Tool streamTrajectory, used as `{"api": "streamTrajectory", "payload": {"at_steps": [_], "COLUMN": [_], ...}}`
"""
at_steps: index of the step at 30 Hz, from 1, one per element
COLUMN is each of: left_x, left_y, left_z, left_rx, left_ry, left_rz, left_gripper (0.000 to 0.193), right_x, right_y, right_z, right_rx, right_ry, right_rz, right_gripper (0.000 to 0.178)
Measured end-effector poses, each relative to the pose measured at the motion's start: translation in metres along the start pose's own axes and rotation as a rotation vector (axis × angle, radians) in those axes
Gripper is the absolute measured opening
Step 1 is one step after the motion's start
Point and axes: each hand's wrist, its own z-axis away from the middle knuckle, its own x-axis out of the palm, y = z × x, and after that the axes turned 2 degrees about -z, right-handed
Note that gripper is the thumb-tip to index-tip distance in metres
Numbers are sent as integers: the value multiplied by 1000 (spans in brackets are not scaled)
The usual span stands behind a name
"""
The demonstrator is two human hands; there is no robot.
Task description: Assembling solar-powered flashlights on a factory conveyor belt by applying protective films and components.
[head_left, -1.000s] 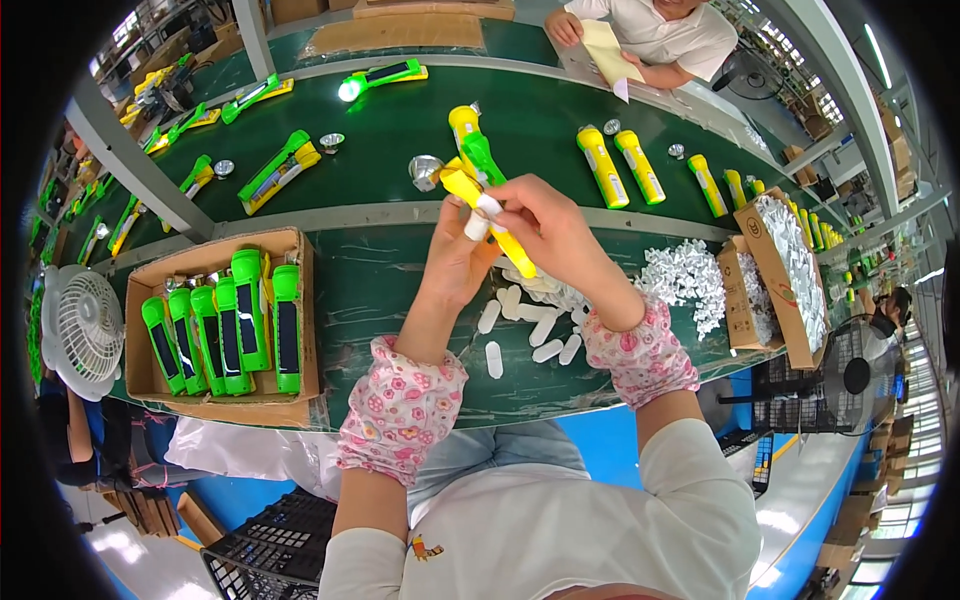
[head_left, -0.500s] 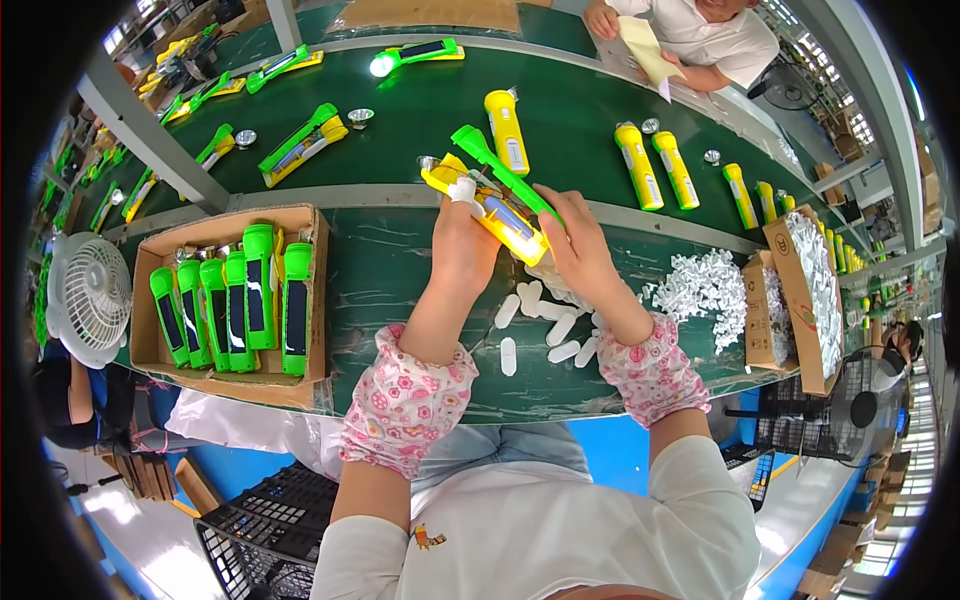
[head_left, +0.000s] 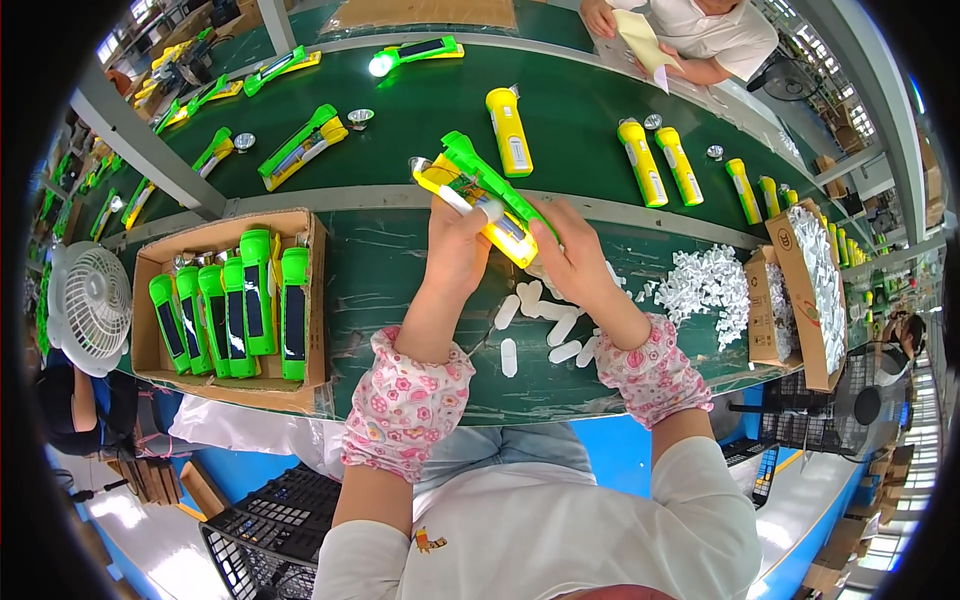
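A flashlight in two halves is between my hands over the near edge of the belt. Its yellow half [head_left: 512,243] lies in my left hand [head_left: 455,255], whose thumb, with a whitish covering on its tip, presses across the side. My right hand [head_left: 578,255] grips the lower end of the green half [head_left: 478,172], which tilts over the yellow one. Wires show in the gap toward the head end, where a small silvery reflector [head_left: 420,165] sticks out. White oval plastic pieces [head_left: 509,357] are scattered on the table below my hands.
At left stands a cardboard box [head_left: 318,330] of green flashlights, beside a white fan [head_left: 98,308]. Small white parts [head_left: 705,290] are heaped at right near open cartons [head_left: 800,300]. The green belt [head_left: 420,120] carries yellow flashlights [head_left: 512,135]. Across it, a person holds paper [head_left: 640,45].
The green half has come down closer over the yellow half, hiding most of the blue battery inside. My left thumb has shifted toward the gap. Both hands stay in nearly the same place.
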Motion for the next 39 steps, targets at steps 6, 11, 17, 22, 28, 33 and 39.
{"api": "streamTrajectory", "payload": {"at_steps": [6, 11, 17, 22, 28, 33, 39], "left_x": [-7, -8, 10, -13, -13, -15, -33], "left_y": [-13, -9, -10, 14, 24, 5, 9], "left_z": [-1, -3, 5, -5, -14, -13, -10], "left_rx": [53, 29, 47, -83, 77, -262, -356], "left_ry": [39, -99, -7, 105, 69, -35, 69], "left_rz": [-193, 76, -18, 61, 39, 113, 348], "left_gripper": [44, 39, 33, 34, 32, 50, 52], "right_x": [7, 2, 13, 15, 14, 12, -46], "right_y": [-2, -2, 1, -8, 4, 10, 19], "right_z": [5, 3, 12, 13, 11, 1, 32], "right_rx": [44, 53, 10, -14, 170, -157, -203], "right_ry": [-40, -62, -60, -202, -78, 92, 26], "right_rz": [31, 48, 121, 225, -411, 72, 209], "right_gripper": [43, 55, 63, 63, 52, 52, 40]}}
